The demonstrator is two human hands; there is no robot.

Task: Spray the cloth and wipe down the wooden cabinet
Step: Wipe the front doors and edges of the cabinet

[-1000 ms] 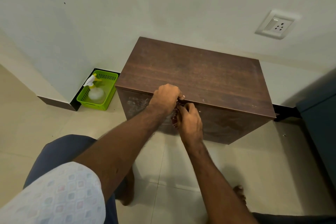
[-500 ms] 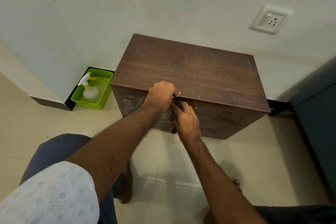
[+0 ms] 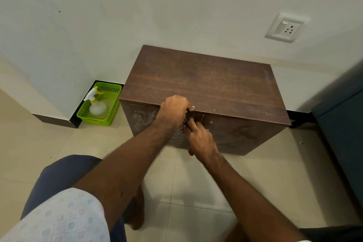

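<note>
Unmoved, left hand (image 3: 173, 110) grips cabinet (image 3: 206, 80) edge; right hand (image 3: 202, 141) beside it holds cloth (image 3: 182, 128).

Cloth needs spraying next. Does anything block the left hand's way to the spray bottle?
Nothing visible. The spray bottle stands in the open-topped green basket, left of the cabinet whose top edge the left hand grips.

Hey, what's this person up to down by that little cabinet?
A person crouches at the wooden cabinet, both hands at its front. The right hand grips a reddish cloth near the top edge, where the left hand is curled. The spray bottle stands in the green basket on the floor beside it.
</note>
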